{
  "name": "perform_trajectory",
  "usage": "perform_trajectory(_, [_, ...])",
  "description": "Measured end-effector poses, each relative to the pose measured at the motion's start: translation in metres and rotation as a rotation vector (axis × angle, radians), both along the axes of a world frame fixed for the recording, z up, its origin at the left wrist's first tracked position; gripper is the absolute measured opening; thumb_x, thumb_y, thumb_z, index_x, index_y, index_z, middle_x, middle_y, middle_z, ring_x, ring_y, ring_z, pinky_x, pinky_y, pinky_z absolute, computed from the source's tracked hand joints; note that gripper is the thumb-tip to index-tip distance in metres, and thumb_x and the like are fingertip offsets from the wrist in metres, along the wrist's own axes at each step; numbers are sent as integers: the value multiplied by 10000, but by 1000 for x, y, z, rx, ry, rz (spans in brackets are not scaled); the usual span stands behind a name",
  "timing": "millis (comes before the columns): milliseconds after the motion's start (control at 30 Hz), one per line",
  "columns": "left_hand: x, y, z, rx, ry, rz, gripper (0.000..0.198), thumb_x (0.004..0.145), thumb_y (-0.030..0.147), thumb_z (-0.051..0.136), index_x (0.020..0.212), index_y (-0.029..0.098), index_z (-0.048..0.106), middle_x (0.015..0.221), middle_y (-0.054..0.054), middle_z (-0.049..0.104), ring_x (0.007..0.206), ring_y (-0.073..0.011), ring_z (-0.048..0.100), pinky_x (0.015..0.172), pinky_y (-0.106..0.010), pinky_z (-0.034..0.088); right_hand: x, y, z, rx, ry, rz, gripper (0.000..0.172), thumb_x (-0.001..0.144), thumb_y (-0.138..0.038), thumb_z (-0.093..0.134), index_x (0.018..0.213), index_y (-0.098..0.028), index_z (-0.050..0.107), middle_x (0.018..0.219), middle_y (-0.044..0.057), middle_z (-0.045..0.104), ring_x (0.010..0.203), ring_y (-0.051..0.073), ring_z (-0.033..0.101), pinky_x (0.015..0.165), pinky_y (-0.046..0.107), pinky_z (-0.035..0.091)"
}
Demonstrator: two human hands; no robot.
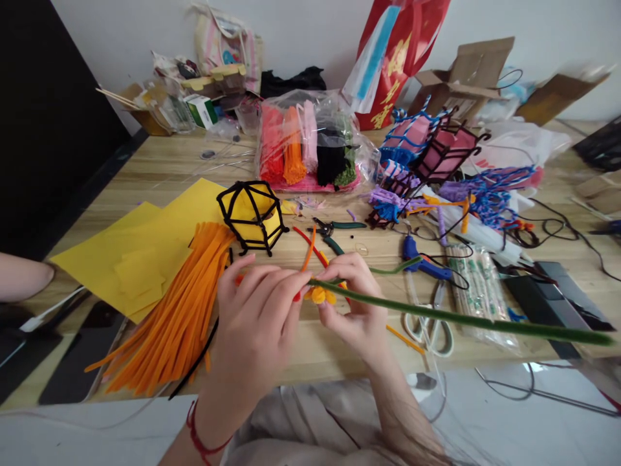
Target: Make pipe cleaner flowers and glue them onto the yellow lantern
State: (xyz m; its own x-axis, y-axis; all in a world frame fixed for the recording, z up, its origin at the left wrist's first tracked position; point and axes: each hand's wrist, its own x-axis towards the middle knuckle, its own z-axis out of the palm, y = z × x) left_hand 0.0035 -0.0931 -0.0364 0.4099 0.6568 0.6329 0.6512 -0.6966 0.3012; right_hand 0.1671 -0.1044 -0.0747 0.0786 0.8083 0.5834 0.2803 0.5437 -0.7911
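Observation:
Close together above the table's front, my two hands meet over a small bundle of bent pipe cleaners. The fingers of my left hand are closed on one end of a long green pipe cleaner, which stretches far to the right, passing across my right hand. My right hand is closed, thumb and fingers around a yellow-orange looped pipe cleaner piece. Bits of red show at the left fingertips, partly hidden. Beyond the hands stands a yellow paper lantern with a black pipe-cleaner frame. Orange pipe cleaners lie fanned out beside my left hand.
Green-handled cutters, a blue glue gun and scissors lie past my hands. Yellow sheets are at the left. A clear bag of pipe cleaners sits behind; finished-looking pink lanterns stand at the back right.

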Motion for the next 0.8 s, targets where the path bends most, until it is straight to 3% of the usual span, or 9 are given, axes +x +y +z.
perform_trajectory(167, [-1, 0, -1, -61, -51, -43, 319, 928, 101, 567, 1183, 286, 618, 988, -10, 756, 931, -207, 668, 1014, -452, 428, 3, -2, 0, 10, -27, -8, 259, 805, -158, 676, 1037, -268, 645, 912, 30, 622, 873, 218, 584, 746, 370, 495])
perform_trajectory(433, [-1, -1, 1, -278, -207, -68, 142, 951, 152, 582, 1032, 264, 615, 942, 8, 702, 923, -172, 632, 1000, -386, 466, 6, -4, 0, 34, 15, 3, 249, 811, -142, 710, 1010, -271, 634, 918, 30, 631, 889, 212, 598, 779, 379, 509])
perform_trajectory(800, [3, -2, -5, -114, -186, -33, 207, 925, 91, 583, 1031, 269, 592, 939, 4, 724, 917, -183, 650, 1080, -463, 422, -11, -10, 3, -73, 299, -61, 182, 783, -164, 755, 854, -241, 606, 874, 32, 614, 839, 196, 605, 748, 372, 531])
